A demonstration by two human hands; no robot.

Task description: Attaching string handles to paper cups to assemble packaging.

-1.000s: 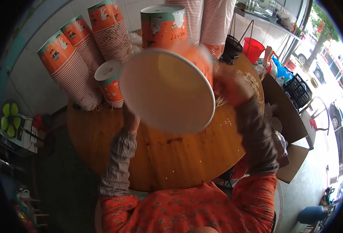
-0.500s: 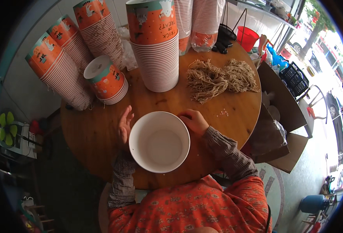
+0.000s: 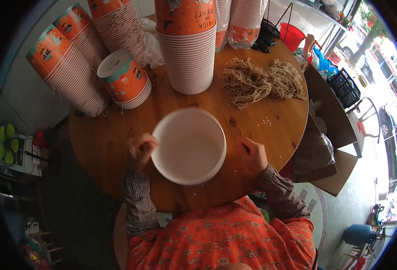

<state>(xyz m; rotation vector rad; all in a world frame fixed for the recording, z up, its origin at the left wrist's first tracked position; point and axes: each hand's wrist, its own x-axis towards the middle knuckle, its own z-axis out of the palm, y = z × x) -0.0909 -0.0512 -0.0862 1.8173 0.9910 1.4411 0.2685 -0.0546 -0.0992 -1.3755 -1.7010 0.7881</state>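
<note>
A white paper bucket (image 3: 188, 150) stands on the round wooden table in front of me, its wide mouth turned up and its inside bare. My left hand (image 3: 141, 152) is at the bucket's left rim, fingers curled in and slightly blurred; whether it touches the rim is hard to tell. To the right of the bucket, apart from it, my right hand (image 3: 253, 155) is closed with thumb and forefinger drawn together. Anything thin inside either hand is hidden. A small dark hole shows in the bucket's left wall.
A tall stack of orange printed buckets (image 3: 187, 58) stands behind; more stacks (image 3: 68, 67) lean at left beside a short upside-down stack (image 3: 125, 81). Bundles of tan twine (image 3: 263, 83) lie at right on the wooden table (image 3: 104, 155). An open cardboard box (image 3: 336, 119) stands beyond its edge.
My right hand has left the bucket's side and moved right, toward me. My left hand has curled from spread fingers and shifted slightly left. The view has tilted a little.
</note>
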